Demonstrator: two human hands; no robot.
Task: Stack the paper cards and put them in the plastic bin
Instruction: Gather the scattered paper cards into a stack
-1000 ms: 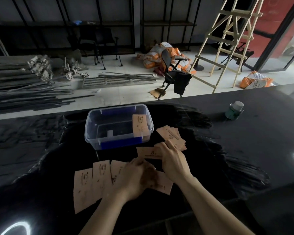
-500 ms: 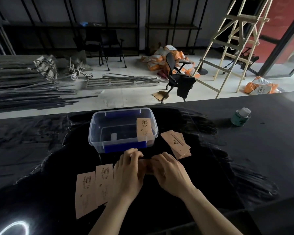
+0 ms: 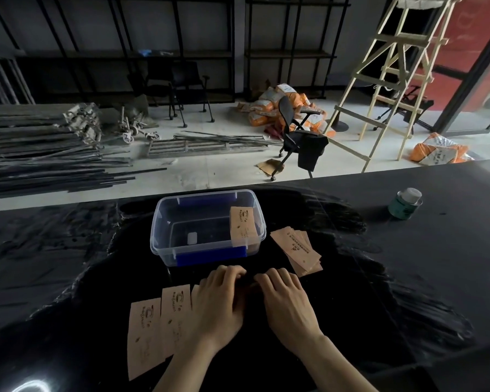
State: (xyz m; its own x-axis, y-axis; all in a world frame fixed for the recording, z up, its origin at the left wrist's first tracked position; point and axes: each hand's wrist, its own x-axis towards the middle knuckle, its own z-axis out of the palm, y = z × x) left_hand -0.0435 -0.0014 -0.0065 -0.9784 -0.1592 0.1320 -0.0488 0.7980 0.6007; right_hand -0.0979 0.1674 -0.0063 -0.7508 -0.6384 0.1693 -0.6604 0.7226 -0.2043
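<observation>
A clear plastic bin with blue latches sits on the black table, with a pile of tan paper cards leaning in its right end. My left hand and my right hand lie close together just in front of the bin, fingers curled around a small stack of cards that they almost wholly hide. Loose cards lie spread side by side to the left of my left hand. Another fanned pile of cards rests to the right of the bin.
A green can with a white lid stands at the table's far right. Beyond the table's far edge is a floor with metal bars, an office chair, orange sacks and a wooden ladder.
Both hands have come together in front of the bin, gathering the cards that lay between them into one stack. The camera view has shifted slightly.
</observation>
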